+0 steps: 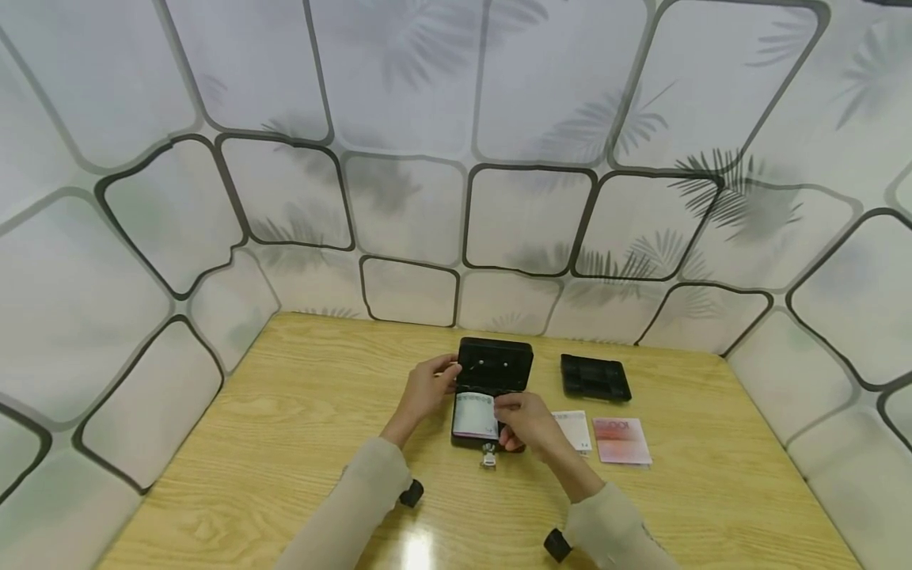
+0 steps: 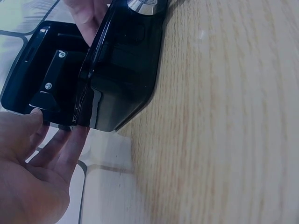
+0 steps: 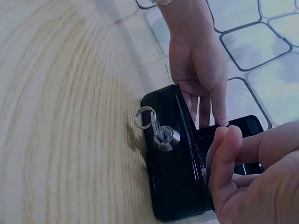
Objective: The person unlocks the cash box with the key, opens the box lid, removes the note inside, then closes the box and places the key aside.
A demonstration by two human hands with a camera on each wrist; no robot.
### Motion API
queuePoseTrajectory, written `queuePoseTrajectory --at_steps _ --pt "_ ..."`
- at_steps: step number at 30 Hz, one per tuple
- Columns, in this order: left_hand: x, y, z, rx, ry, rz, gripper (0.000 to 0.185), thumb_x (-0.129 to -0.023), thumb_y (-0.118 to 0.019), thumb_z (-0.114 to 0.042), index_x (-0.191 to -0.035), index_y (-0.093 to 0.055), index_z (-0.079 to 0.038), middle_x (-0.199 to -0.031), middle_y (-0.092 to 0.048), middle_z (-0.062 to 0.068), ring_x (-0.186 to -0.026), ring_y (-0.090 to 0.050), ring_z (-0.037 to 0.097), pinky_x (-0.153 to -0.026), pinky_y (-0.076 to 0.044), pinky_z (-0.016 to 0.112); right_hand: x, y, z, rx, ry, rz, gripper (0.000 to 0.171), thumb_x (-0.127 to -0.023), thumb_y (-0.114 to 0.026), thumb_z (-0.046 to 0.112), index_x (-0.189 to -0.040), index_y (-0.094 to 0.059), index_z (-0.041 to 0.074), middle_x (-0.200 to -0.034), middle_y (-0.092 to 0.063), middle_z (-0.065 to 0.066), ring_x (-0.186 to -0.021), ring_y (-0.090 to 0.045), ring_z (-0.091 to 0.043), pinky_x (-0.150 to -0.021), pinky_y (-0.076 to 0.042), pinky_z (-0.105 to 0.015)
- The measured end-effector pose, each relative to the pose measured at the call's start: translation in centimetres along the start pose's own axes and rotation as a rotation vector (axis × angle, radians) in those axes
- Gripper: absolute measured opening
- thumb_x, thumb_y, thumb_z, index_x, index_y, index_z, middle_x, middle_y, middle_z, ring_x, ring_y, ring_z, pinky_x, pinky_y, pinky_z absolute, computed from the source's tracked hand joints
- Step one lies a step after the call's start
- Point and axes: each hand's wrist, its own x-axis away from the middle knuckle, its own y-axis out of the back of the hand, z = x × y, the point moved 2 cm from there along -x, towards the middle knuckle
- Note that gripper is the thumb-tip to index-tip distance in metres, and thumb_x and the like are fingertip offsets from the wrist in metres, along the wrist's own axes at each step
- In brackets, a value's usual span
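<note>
On a wood-grain tabletop [image 1: 321, 380], a person works over a black cash box [image 3: 170, 191], its lid [image 1: 495, 351] raised and a pale stack of notes [image 1: 475, 416] in the left part of its interior. The left hand [image 1: 427, 385] grips the lid's left edge, thumb at the rim and fingers behind. The right hand [image 1: 527, 419] reaches in, fingers bent at the stack's right edge; whether it pinches the paper or merely touches it, one cannot tell.

Placing or straightening the notes appears to be the step in hand. The next move likely calls for drawing the right fingers clear without dragging the paper, while the left hand steadies the lid.

Counted, the scene shows one box, one lid with two metal studs [image 2: 62, 54] inside, one lock [image 3: 167, 139] on the front wall with one key ring [image 3: 145, 117] hanging at it, and one black tray [image 1: 594, 378] to the right. Three lots of notes are visible: the stack inside, a pale note [image 1: 573, 431] partly hidden by the right arm, and a reddish note [image 1: 622, 441] beside it, marked 100. How many sheets make up each is unclear.
</note>
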Motion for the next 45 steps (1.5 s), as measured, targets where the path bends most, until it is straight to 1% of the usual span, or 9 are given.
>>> queuePoseTrajectory --at_steps 7,10,13,17,21,25,28,30,45 --pt "-0.01 0.02 -0.12 -0.004 -0.002 0.004 0.032 -0.106 -0.061 -0.012 -0.132 -0.065 0.005 -0.122 -0.069 0.025 -0.091 -0.074 0.031 -0.077 -0.065 0.035 -0.3 0.5 -0.34 -0.11 -0.002 -0.03 0.044 -0.105 -0.056 0.002 -0.145 -0.047 -0.014 -0.115 -0.068 -0.02 -0.06 -0.057 -0.011 -0.045 -0.048 -0.018" --pt "0.04 -0.03 -0.14 -0.001 -0.002 0.002 0.032 -0.106 -0.06 -0.012 -0.133 -0.065 0.005 -0.122 -0.069 0.025 -0.091 -0.074 0.032 -0.077 -0.065 0.035 -0.41 0.58 -0.29 -0.141 -0.005 -0.037 0.046 -0.104 -0.056 0.002 -0.146 -0.045 -0.014 -0.12 -0.067 -0.023 -0.06 -0.056 -0.01 -0.044 -0.045 -0.017" --pt "0.06 -0.08 -0.16 0.006 -0.002 0.001 0.032 -0.106 -0.061 -0.013 -0.132 -0.065 0.005 -0.122 -0.069 0.025 -0.092 -0.074 0.032 -0.078 -0.065 0.036 -0.52 0.51 -0.2 -0.15 -0.014 -0.034 0.045 -0.103 -0.058 0.004 -0.144 -0.048 -0.014 -0.096 -0.069 -0.017 -0.056 -0.053 -0.008 -0.042 -0.042 -0.017" --pt "0.09 -0.1 -0.22 0.004 0.006 0.002 0.032 -0.106 -0.06 -0.013 -0.133 -0.065 0.005 -0.123 -0.069 0.025 -0.092 -0.074 0.032 -0.078 -0.065 0.035 -0.55 0.37 -0.25 -0.103 -0.033 -0.011 0.042 -0.102 -0.062 0.007 -0.138 -0.055 -0.013 -0.065 -0.058 -0.005 -0.05 -0.048 -0.007 -0.04 -0.038 -0.017" --pt "0.06 -0.07 -0.14 0.008 0.011 0.0 0.033 -0.106 -0.061 -0.013 -0.133 -0.065 0.005 -0.123 -0.069 0.025 -0.092 -0.074 0.032 -0.078 -0.065 0.035 -0.45 0.29 -0.42 0.01 -0.011 0.02 0.033 -0.102 -0.065 0.011 -0.127 -0.066 -0.011 -0.058 -0.056 -0.003 -0.045 -0.044 -0.006 -0.04 -0.036 -0.017" --pt "0.02 -0.07 -0.01 0.009 0.009 0.0 0.032 -0.106 -0.061 -0.013 -0.133 -0.065 0.005 -0.122 -0.069 0.024 -0.092 -0.074 0.031 -0.078 -0.065 0.035 -0.35 0.18 -0.45 0.097 0.031 0.052 0.02 -0.1 -0.068 0.013 -0.101 -0.076 -0.005 -0.052 -0.054 -0.001 -0.041 -0.042 -0.006 -0.041 -0.035 -0.019" --pt "0.05 -0.08 -0.01 0.013 0.011 0.0 0.032 -0.106 -0.061 -0.013 -0.132 -0.065 0.005 -0.122 -0.07 0.024 -0.091 -0.074 0.031 -0.077 -0.065 0.035 -0.34 0.03 -0.43 0.135 0.045 0.067 0.025 -0.1 -0.069 0.015 -0.079 -0.072 0.001 -0.05 -0.052 0.001 -0.041 -0.04 -0.007 -0.041 -0.033 -0.02" --pt "0.08 -0.09 -0.05 0.014 0.013 -0.001 0.032 -0.106 -0.061 -0.012 -0.132 -0.065 0.005 -0.122 -0.07 0.025 -0.091 -0.074 0.032 -0.078 -0.065 0.036 -0.34 -0.09 -0.42 0.147 0.047 0.07 0.03 -0.1 -0.069 0.015 -0.072 -0.068 0.004 -0.05 -0.052 0.001 -0.041 -0.039 -0.007 -0.041 -0.032 -0.021" --pt "0.06 -0.05 -0.08 0.008 0.015 -0.004 0.033 -0.106 -0.061 -0.01 -0.133 -0.064 0.007 -0.122 -0.069 0.026 -0.09 -0.074 0.031 -0.077 -0.065 0.034 -0.18 -0.23 -0.18 0.149 0.059 -0.01 0.029 -0.099 -0.068 0.007 -0.07 -0.065 0.001 -0.048 -0.05 -0.001 -0.041 -0.04 -0.008 -0.04 -0.029 -0.02"
